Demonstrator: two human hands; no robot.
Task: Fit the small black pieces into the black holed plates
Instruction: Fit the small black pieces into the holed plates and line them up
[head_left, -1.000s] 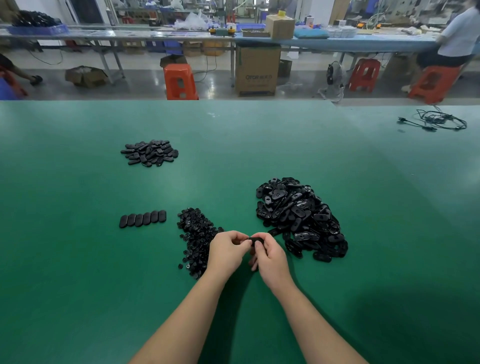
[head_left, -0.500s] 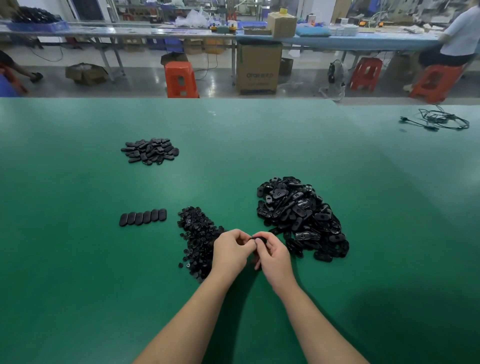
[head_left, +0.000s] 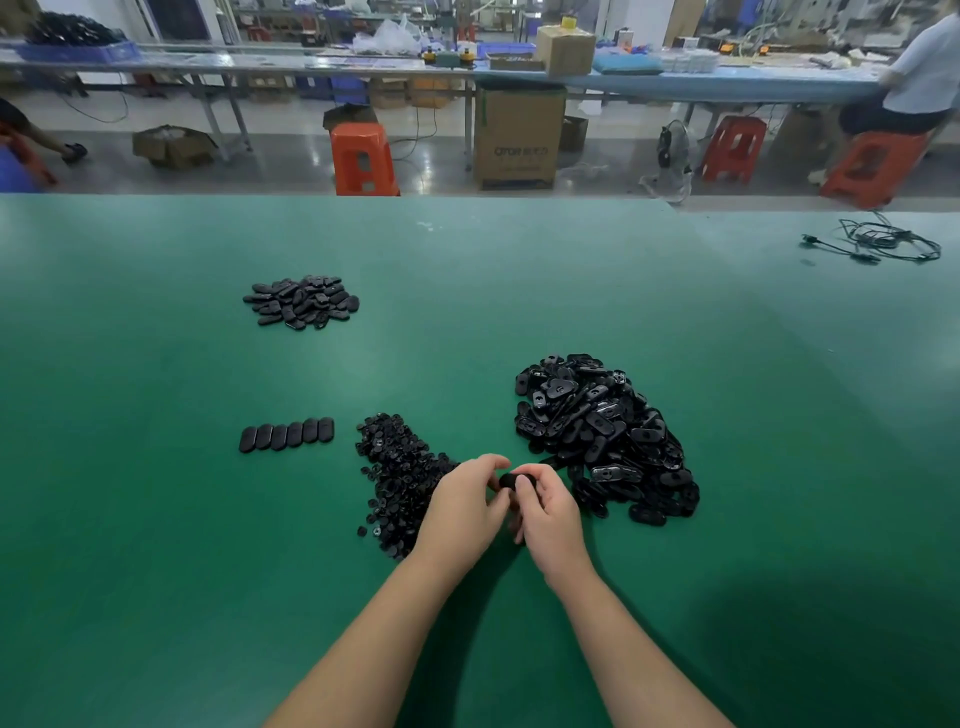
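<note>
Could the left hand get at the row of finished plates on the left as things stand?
Probably yes: bare green table lies between the left hand and the row. But it is busy on the plate both hands hold.

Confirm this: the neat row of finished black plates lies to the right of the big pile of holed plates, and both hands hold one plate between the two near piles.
One thing is wrong: the head view shows the row of plates to the left of the big pile, beyond the small-piece pile. The rest stands: left hand and right hand hold one plate between the piles.
</note>
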